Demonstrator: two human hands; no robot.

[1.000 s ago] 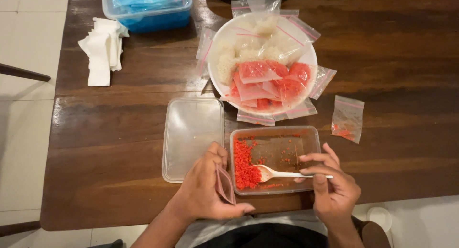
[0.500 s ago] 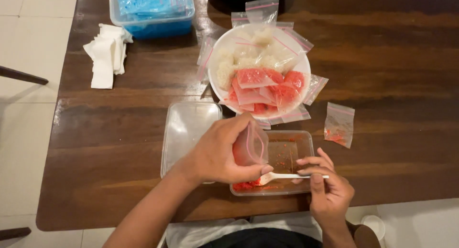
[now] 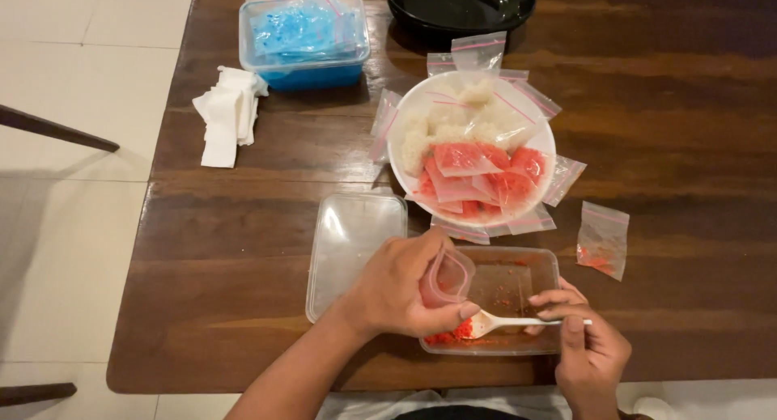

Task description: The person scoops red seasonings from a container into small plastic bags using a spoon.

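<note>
Left hand [image 3: 401, 286] now gripping small zip bag [image 3: 447, 276] upright, mouth open, over clear tub [image 3: 518, 294]; a second ago bag lay low beside the red granules [image 3: 452, 333]. Right hand [image 3: 583, 343] pinching white spoon [image 3: 518, 323], bowl at granules. Looks mid-filling. Lid [image 3: 352, 246] left; bowl of filled bags [image 3: 473, 149] behind.

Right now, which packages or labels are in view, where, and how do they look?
Small zip bag: clear, open, in left hand over clear tub.
Filled bags: white and red, piled in white bowl.
Loose bag: right of bowl, clear, red traces.
Blue bags: in a tub, far edge.
No labels or screens.
</note>
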